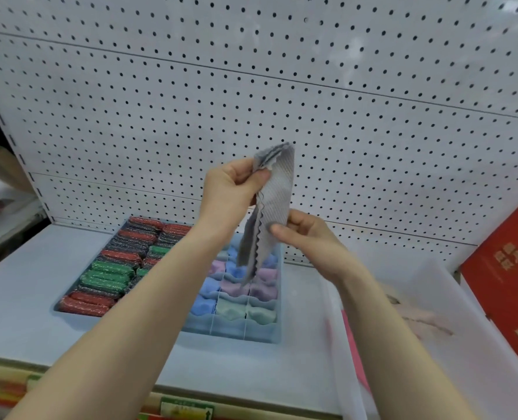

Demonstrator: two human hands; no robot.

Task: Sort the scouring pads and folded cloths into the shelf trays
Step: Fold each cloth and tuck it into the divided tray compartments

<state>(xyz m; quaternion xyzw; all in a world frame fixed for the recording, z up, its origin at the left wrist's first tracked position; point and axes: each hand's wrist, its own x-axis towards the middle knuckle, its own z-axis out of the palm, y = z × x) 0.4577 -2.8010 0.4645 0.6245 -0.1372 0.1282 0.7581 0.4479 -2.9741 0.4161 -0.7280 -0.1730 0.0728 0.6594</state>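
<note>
From the head camera, a grey cloth (271, 204) hangs limp above the divided cloth tray (257, 331), the left hand (232, 189) pinching its top edge and the right hand (307, 234) pinching its side. It looks light, soft and floppy, likely best gripped along folded edges to keep its shape.

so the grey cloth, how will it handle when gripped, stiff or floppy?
Probably floppy: the grey cloth hangs limp below the left hand pinching its top. Likely light, since fingertip pinches hold it. The right hand steadies its edge, so it may swing.
</note>
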